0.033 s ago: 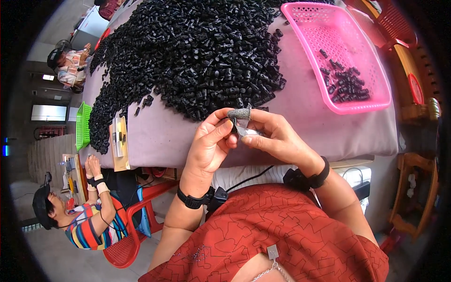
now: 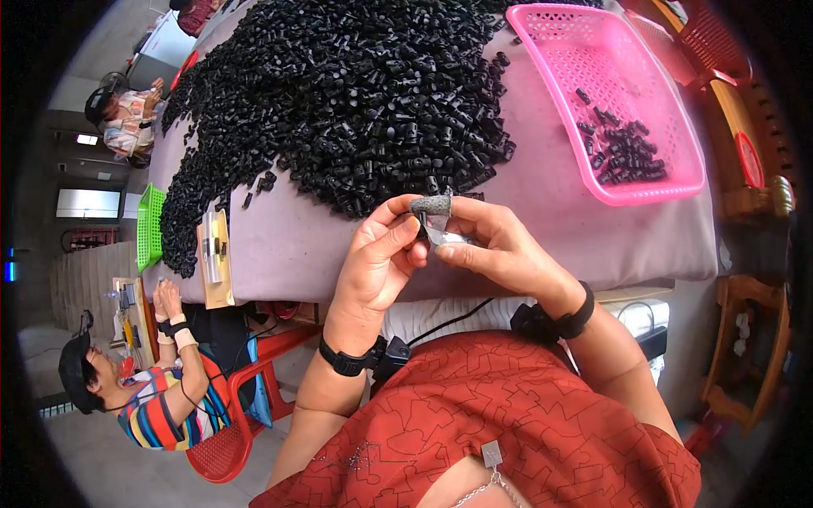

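Note:
My left hand [image 2: 378,250] and my right hand [image 2: 501,247] meet at the near edge of the pile, fingers closed in a pinch. Between their fingertips is a small black plastic piece [image 2: 423,222], mostly hidden. A grey, rough-textured sleeve [image 2: 432,205] sits at the right fingertips, seemingly over a finger. Something whitish and shiny [image 2: 449,238] shows by my right thumb; I cannot tell whether it is a wrap or a separate piece. Beyond my hands lies a large heap of black cylindrical plastic parts [image 2: 364,93].
A pink basket [image 2: 563,127] at the right holds several black parts. At the left are a green basket [image 2: 151,227] and a board with small parts [image 2: 218,288]. A person in a striped shirt [image 2: 169,406] sits at the left on a red chair [image 2: 222,450]; another person [image 2: 127,123] is farther back.

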Tool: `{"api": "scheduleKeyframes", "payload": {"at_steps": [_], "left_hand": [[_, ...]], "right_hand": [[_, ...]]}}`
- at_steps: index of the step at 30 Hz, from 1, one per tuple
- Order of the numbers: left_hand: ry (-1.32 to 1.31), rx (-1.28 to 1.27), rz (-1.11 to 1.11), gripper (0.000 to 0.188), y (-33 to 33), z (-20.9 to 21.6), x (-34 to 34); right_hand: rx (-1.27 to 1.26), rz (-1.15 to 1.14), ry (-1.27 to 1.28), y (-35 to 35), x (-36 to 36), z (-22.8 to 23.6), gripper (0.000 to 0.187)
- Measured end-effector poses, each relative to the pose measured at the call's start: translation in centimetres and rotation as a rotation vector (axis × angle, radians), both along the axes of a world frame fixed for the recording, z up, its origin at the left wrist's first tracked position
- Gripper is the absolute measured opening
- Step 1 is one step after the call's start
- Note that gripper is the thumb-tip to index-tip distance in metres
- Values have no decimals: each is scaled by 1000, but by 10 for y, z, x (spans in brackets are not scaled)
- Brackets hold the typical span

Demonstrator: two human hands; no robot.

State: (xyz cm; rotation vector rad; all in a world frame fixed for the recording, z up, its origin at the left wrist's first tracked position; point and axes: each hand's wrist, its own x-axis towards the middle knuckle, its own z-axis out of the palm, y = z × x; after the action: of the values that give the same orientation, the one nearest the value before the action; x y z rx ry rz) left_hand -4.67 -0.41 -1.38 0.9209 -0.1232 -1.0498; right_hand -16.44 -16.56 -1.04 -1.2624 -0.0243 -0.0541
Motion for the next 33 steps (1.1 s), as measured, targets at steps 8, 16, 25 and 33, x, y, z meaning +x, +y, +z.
{"api": "scheduleKeyframes", "payload": {"at_steps": [8,16,25,33], "left_hand": [[21,-69,-72,27,0,-5,1],[86,-83,-50,29,0,-3,2],[127,-117,-86,29,0,-2,1],[140,-147,-120,30,1,-2,2]], "right_hand": [[197,6,79,-2,1,-7,35],[154,34,42,1,-1,-2,41],[136,71,37,-2,-3,-1,38],[176,81,38,0,-3,-3,40]]}}
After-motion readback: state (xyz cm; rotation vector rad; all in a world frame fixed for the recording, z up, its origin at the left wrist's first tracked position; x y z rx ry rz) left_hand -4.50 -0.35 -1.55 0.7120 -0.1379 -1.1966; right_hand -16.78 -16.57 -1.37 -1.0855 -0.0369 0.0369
